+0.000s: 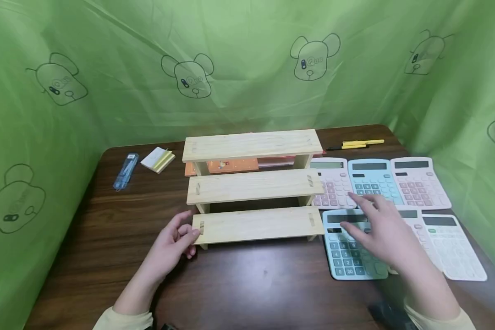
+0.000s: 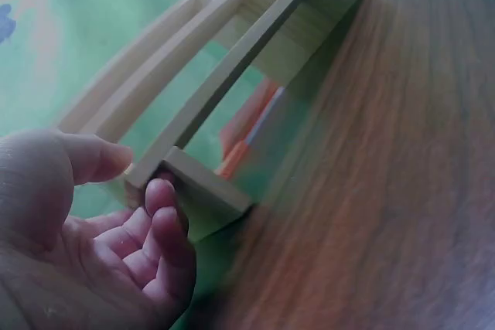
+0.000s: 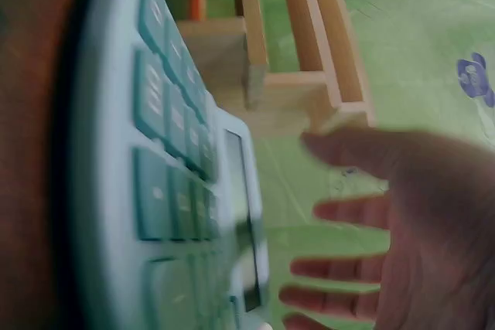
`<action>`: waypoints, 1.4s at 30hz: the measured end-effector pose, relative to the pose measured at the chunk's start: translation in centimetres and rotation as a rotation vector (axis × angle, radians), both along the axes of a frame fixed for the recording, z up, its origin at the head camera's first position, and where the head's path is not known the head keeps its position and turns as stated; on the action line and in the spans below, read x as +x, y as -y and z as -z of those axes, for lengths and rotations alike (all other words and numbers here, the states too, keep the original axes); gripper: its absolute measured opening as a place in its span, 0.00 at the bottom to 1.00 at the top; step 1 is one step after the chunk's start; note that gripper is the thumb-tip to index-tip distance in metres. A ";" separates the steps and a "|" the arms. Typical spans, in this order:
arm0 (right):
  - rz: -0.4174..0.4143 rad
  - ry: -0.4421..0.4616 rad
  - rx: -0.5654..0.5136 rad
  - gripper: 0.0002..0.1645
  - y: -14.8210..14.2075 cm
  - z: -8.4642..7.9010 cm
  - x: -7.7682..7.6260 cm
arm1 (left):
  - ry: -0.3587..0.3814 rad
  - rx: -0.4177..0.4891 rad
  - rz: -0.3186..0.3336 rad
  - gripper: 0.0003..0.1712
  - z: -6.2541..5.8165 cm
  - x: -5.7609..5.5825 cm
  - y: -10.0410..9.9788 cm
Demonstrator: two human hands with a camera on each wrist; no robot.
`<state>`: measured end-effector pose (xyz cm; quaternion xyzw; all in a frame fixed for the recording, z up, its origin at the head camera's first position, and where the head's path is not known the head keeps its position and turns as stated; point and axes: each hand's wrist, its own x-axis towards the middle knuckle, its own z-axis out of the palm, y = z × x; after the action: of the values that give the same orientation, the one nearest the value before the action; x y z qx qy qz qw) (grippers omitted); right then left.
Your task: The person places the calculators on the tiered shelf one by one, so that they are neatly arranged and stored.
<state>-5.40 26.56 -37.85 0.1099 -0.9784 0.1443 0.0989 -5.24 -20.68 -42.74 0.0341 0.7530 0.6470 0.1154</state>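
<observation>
A three-tier pale wooden stand [image 1: 255, 224] sits on the table, its tiers rising like steps toward the back. My left hand [image 1: 171, 243] grips the left end of its lowest tier, thumb on top and curled fingers beneath, as the left wrist view also shows. Over the calculators at the right, my right hand [image 1: 383, 229] hovers with fingers spread, holding nothing. Below it lies a teal calculator [image 1: 348, 261] beside the stand's right end. A pink calculator partly behind the right forearm and a white calculator [image 1: 453, 247] continue that front row.
Behind them lie a pink calculator [image 1: 327, 192], a blue calculator [image 1: 371, 176] and another pink calculator [image 1: 416, 183]. Yellow-and-black pens [image 1: 356, 144] lie at the back right. An orange booklet [image 1: 235, 165] shows through the stand. Sticky notes [image 1: 158, 159] and a blue packet [image 1: 126, 172] lie at left.
</observation>
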 end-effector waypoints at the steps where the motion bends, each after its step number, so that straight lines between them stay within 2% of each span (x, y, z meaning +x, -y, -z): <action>1: -0.011 0.010 0.010 0.48 0.3 0.1 0.3 | 0.016 0.031 0.010 0.32 0.3 0.1 0.0; 5: -0.021 0.039 0.077 0.51 1.2 0.5 1.1 | 0.009 0.093 0.039 0.30 0.9 0.1 0.4; 10: 0.047 0.085 0.134 0.52 1.3 0.8 1.1 | -0.024 0.116 0.088 0.28 1.1 -0.1 0.8; 16: 0.023 0.124 0.193 0.54 1.7 1.6 1.2 | 0.021 0.181 0.114 0.28 1.1 -0.3 1.0; 20: 0.021 0.127 0.177 0.61 2.5 2.2 1.4 | 0.024 0.222 0.140 0.28 1.1 -0.4 1.2; 26: 0.011 0.128 0.151 0.71 3.4 2.5 1.4 | 0.035 0.203 0.158 0.27 1.0 -0.4 1.6; 36: 0.037 0.205 0.193 0.71 4.5 2.6 0.9 | 0.063 0.205 0.164 0.28 0.9 -0.1 1.7; 42: 0.084 0.247 0.113 0.68 4.5 2.6 0.4 | 0.074 0.218 0.168 0.28 0.8 -0.1 1.5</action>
<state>-4.98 22.06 -40.42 0.0558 -0.9934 0.0973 -0.0225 -5.31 -22.22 -43.55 0.0852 0.6680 0.7138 0.1924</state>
